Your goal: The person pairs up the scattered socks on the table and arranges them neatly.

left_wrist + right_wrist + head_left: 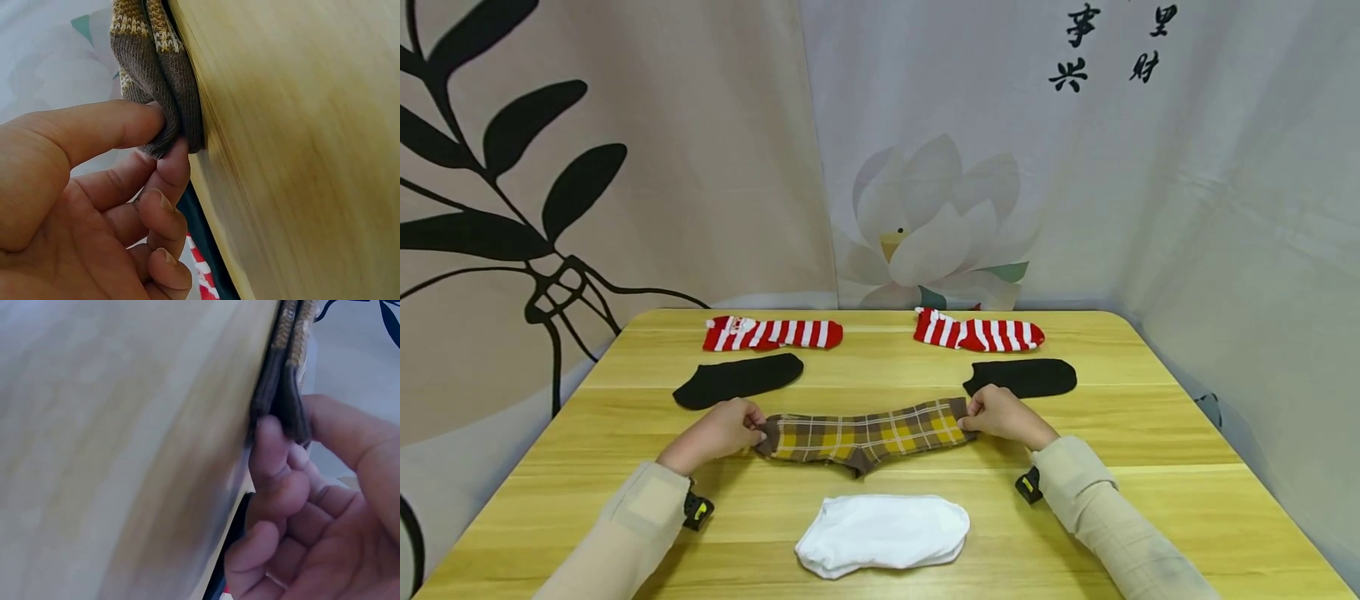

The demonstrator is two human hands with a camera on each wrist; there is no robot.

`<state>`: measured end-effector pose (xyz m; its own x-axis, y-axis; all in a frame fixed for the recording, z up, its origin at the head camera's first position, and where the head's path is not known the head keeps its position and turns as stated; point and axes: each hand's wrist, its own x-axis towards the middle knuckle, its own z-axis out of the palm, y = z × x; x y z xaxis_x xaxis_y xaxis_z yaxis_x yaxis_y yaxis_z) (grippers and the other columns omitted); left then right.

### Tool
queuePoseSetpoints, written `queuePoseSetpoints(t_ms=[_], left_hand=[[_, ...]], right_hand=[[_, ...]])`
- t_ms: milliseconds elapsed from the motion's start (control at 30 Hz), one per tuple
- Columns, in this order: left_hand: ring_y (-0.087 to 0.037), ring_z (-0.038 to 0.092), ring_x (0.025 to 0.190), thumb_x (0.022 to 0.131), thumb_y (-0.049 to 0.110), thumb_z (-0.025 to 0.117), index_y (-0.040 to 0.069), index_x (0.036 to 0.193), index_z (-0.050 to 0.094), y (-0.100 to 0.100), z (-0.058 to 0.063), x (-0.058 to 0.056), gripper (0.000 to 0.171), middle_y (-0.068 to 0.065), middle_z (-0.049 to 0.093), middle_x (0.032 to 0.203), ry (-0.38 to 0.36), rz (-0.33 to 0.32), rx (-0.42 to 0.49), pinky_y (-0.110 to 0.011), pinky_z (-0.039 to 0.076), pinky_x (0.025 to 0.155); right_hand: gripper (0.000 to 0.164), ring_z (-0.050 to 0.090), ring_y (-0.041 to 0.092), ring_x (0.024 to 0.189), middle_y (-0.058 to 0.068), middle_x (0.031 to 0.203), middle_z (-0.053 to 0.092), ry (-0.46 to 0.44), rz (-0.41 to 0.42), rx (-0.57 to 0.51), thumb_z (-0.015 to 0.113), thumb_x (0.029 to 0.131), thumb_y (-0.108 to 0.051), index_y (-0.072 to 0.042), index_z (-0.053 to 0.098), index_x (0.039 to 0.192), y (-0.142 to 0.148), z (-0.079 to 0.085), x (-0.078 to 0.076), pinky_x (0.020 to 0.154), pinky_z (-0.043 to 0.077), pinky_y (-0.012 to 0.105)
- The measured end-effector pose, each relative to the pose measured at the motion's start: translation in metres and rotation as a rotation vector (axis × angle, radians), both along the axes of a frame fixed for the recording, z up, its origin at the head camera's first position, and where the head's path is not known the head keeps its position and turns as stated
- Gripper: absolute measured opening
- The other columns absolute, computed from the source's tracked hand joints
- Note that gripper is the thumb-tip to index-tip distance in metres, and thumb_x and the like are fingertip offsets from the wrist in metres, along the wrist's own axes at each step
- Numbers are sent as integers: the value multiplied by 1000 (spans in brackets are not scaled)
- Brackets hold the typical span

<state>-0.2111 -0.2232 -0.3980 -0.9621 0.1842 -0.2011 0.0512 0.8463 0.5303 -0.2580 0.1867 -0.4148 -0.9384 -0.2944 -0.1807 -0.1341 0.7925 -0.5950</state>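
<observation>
A yellow-and-brown plaid sock (880, 433) is stretched lengthwise between both hands over the middle of the table. My left hand (724, 435) pinches its brown left end between thumb and index finger. At the other end, the brown edge is pinched by my right hand (1006, 417). Both wrist views show two knitted layers there, one over the other: brown ends (139, 69) at the left hand and dark ends (292, 406) at the right. The thumb lies on the upper layer in each; how far the lower one is gripped is hard to tell.
White socks (883, 533) lie stacked nearest me on the wooden table (1150, 500). Beyond the hands are a black sock (741, 379) at left and another black sock (1026, 377) at right. Red-and-white striped socks (775, 334) (977, 333) lie along the back edge, before a curtain.
</observation>
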Motion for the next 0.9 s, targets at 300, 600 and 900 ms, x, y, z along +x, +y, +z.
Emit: queuePoseSetpoints(t_ms=[300, 600, 900], left_hand=[[-17, 50, 72, 88, 5, 65, -3, 96, 62, 0, 0, 0, 12, -8, 60, 85, -8, 10, 4, -29, 43, 63], [-17, 49, 71, 88, 4, 64, -4, 96, 61, 0, 0, 0, 11, -9, 59, 83, -6, 9, 33, -29, 43, 62], [-18, 50, 72, 88, 4, 64, -3, 95, 61, 0, -3, -1, 11, -8, 59, 83, -18, 31, 28, -29, 43, 62]], right_hand=[[32, 34, 11, 51, -3, 53, 39, -2, 27, 47, 73, 84, -18, -12, 54, 59, -4, 4, -2, 53, 30, 25], [33, 36, 11, 50, -4, 52, 40, -2, 24, 105, 73, 84, -19, -11, 55, 57, -8, 9, -2, 51, 30, 24], [33, 37, 11, 50, -4, 52, 40, 11, 19, 116, 74, 83, -19, -11, 56, 57, -9, 9, 0, 50, 30, 24]])
